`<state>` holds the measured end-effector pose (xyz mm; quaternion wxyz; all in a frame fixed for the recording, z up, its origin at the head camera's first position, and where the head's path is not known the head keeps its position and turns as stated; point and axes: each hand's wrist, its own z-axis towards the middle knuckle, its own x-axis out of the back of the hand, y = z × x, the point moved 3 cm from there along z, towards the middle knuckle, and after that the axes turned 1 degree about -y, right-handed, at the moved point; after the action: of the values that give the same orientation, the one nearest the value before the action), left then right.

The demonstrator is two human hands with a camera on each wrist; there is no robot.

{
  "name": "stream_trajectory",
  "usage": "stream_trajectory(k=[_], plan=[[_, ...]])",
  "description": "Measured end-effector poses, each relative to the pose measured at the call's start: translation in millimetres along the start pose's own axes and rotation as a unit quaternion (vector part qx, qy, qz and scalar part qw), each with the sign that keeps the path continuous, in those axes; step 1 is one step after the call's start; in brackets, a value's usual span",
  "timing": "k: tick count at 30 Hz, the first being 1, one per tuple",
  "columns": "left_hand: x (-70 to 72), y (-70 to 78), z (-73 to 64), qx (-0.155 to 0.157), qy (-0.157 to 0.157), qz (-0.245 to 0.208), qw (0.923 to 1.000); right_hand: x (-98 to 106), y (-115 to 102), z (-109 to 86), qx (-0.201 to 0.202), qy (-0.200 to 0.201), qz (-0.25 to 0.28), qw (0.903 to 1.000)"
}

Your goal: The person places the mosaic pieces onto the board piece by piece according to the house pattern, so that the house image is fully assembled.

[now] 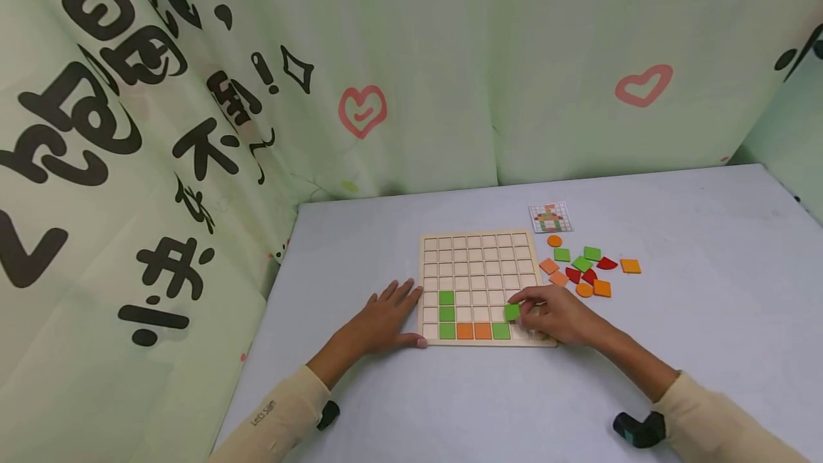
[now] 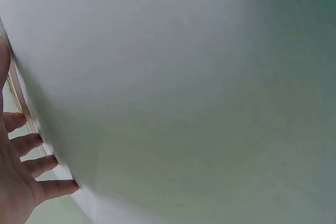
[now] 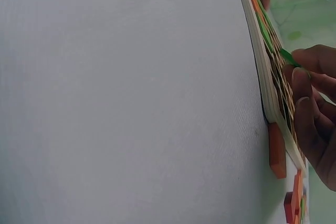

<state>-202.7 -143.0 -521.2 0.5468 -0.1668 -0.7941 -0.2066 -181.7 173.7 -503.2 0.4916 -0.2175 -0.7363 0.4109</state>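
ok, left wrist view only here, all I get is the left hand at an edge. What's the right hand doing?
Observer: The right hand pinches a green square tile.
Operator: Anything in the nearest row of the wooden grid board?
Observer: Two orange square tiles, side by side between two placed green tiles.
Operator: And past the far edge?
Observer: A printed pattern card, by the far right corner.

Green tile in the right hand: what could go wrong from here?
The right hand pinches the green tile by one side, so it might slip or land askew on the board. Moving away, that hand could scatter the loose pieces beside the board. A push from the left hand, at the board's left edge, could shift it.
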Motion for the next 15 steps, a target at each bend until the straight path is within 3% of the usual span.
stream_trajectory(k=[15], plan=[[0.8,1.4,-2.0,0.004,-0.014,-0.024,0.9996,-9.5,-7.0,4.5,0.033,-0.011,0.0,0.9994]])
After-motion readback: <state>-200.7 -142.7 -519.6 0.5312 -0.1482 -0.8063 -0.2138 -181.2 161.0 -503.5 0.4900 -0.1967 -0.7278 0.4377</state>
